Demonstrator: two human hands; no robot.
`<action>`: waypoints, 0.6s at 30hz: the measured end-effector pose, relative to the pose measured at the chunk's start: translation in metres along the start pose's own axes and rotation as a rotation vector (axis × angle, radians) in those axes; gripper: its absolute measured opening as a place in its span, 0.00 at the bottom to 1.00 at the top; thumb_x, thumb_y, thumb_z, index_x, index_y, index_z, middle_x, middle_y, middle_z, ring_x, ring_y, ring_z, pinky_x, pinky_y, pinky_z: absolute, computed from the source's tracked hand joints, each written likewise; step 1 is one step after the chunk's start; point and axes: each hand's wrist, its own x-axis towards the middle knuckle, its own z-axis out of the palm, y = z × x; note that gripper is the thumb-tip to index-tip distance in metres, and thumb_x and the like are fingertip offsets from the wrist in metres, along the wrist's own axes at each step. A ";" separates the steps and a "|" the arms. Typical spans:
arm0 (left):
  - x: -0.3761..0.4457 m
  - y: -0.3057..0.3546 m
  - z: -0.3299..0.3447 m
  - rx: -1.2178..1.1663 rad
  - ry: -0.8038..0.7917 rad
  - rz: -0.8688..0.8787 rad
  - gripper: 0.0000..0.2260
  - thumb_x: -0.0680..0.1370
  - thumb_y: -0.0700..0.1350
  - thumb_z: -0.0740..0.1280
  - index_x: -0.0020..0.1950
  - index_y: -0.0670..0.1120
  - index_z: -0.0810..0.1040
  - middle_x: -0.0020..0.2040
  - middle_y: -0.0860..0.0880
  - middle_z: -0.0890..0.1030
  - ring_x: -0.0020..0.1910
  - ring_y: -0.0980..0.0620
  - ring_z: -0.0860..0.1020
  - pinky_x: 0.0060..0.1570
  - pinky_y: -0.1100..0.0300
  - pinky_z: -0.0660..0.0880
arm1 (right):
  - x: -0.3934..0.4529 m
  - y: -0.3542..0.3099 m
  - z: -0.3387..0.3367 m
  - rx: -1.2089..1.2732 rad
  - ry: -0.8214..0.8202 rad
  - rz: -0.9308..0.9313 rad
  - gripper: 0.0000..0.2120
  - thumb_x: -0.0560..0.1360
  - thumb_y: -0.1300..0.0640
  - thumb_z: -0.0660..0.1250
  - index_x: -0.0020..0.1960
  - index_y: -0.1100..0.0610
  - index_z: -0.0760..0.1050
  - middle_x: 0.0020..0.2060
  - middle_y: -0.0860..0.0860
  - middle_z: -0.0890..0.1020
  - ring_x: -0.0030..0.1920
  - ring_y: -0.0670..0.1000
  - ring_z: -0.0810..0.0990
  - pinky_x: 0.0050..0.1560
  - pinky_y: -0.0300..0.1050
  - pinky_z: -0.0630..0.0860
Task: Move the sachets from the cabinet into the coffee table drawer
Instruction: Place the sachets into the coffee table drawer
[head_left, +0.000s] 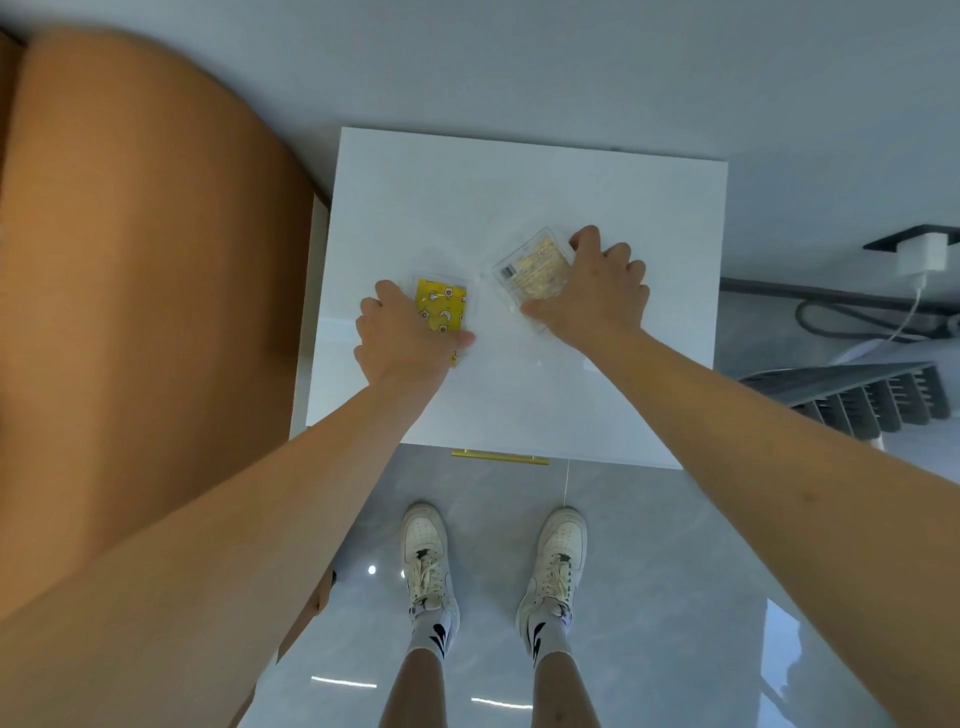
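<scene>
Two sachets on white cabinet top (519, 197), pickup step: left hand (400, 338) grips yellow sachet (441, 304), right hand (597, 291) grips pale sachet (535, 270). Next, prob. lift both & carry to drawer; coffee table not in view.

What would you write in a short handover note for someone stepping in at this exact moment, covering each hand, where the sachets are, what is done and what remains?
Left hand: fingers curled round the yellow sachet, which lies on the white cabinet top.
Right hand: gripping the pale sachet, also on the cabinet top.
The two sachets lie side by side, apart from each other.
Done: both sachets are in hand; neither is clearly lifted yet.
Left: lift both, carry them to the coffee table drawer, which is not in view, and put them inside.
</scene>
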 end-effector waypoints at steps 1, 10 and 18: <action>0.001 -0.003 -0.001 -0.059 -0.015 0.013 0.34 0.64 0.55 0.83 0.59 0.46 0.66 0.55 0.46 0.76 0.55 0.42 0.77 0.52 0.45 0.77 | 0.000 -0.002 0.002 0.032 -0.012 0.017 0.39 0.66 0.45 0.80 0.68 0.53 0.63 0.63 0.58 0.69 0.62 0.62 0.72 0.58 0.55 0.73; -0.004 -0.033 -0.010 -0.446 -0.063 0.018 0.14 0.75 0.45 0.76 0.54 0.42 0.75 0.50 0.47 0.80 0.49 0.46 0.80 0.44 0.51 0.80 | -0.008 -0.009 0.008 -0.033 -0.079 0.089 0.34 0.66 0.50 0.80 0.64 0.60 0.67 0.63 0.58 0.67 0.64 0.60 0.72 0.56 0.51 0.74; -0.036 -0.064 -0.036 -0.670 -0.077 -0.029 0.12 0.76 0.41 0.75 0.55 0.42 0.77 0.52 0.45 0.83 0.51 0.47 0.82 0.43 0.58 0.78 | -0.032 -0.014 0.003 0.066 -0.141 -0.075 0.26 0.70 0.54 0.76 0.61 0.55 0.65 0.50 0.51 0.76 0.49 0.55 0.75 0.54 0.51 0.69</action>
